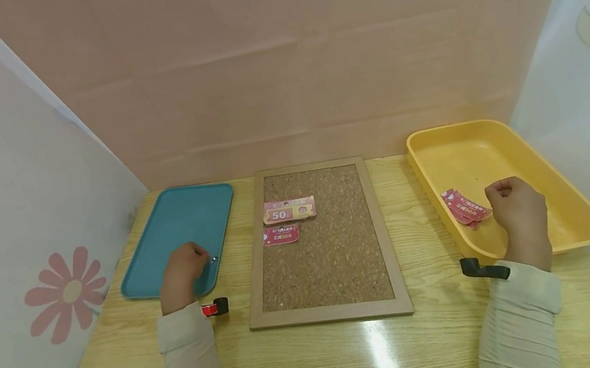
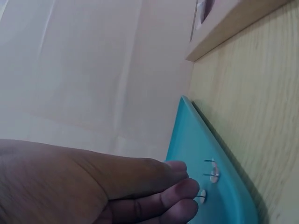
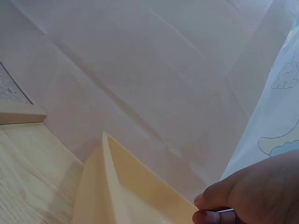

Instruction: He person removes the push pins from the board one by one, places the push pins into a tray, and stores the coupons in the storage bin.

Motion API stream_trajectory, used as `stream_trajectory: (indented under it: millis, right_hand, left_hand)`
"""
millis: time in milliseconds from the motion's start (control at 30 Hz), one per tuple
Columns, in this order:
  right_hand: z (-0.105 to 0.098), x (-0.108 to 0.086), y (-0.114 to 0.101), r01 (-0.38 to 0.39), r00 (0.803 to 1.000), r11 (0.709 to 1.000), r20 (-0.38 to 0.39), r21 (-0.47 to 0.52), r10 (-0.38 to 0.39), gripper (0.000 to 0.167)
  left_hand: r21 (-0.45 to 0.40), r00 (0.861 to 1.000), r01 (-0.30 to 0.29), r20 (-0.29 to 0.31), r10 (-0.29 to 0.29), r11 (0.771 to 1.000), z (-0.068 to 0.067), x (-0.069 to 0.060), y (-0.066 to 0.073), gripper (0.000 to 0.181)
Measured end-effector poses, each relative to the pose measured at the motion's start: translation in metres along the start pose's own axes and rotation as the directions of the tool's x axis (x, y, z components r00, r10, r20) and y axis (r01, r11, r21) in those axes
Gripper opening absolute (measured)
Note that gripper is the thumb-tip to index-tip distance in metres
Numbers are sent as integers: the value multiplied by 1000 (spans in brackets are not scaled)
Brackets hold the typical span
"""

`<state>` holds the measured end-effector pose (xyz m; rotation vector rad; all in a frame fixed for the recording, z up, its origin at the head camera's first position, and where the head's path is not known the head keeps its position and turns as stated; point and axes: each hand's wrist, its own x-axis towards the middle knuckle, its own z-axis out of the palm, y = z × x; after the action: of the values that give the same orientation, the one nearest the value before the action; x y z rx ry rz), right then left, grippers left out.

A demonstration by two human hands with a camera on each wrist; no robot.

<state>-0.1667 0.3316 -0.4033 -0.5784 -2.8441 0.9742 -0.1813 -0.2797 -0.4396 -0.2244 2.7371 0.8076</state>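
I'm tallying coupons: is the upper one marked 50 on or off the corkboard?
On: in the head view, the coupon lies on the corkboard, toward its upper left, with an apparent pin near its top edge.

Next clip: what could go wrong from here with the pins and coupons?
A prick: the loose pins in the blue tray show bare points close to the left hand.

A double pick: the loose coupons in the yellow tray overlap, so the right hand might lift more than one.

A twist: the pinned coupons on the cork board each seem held by one pin, so a bump could turn them crooked.
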Motion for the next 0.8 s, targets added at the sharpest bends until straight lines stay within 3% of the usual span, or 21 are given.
stream_trajectory:
  millis: [167, 300, 433, 600, 700, 800]
  right_hand:
    - [-1, -4, -8, 24, 999, 999, -47, 28, -23, 49]
    - [2, -6, -28, 63, 995, 997, -79, 37, -60, 49]
    - [14, -12, -57, 162, 982, 987, -99, 18, -159, 44]
    - [43, -22, -100, 380, 920, 924, -118, 36, -373, 33]
    - [69, -27, -124, 469, 883, 880, -58, 80, -465, 28]
    - [98, -32, -147, 511, 853, 849, 44, 134, -521, 24]
  left_hand:
    - [-24, 999, -31, -45, 30, 999, -3, -4, 4, 22]
    - [-39, 992, -79, -100, 75, 996, -7, -10, 15, 29]
    - [-17, 974, -168, -158, 163, 986, -5, -18, 34, 35]
    - [-40, 941, -303, -174, 292, 952, 7, -21, 69, 33]
    - [-59, 938, -326, -141, 316, 943, 16, -19, 90, 32]
    - [-18, 939, -327, -119, 323, 945, 25, -12, 106, 31]
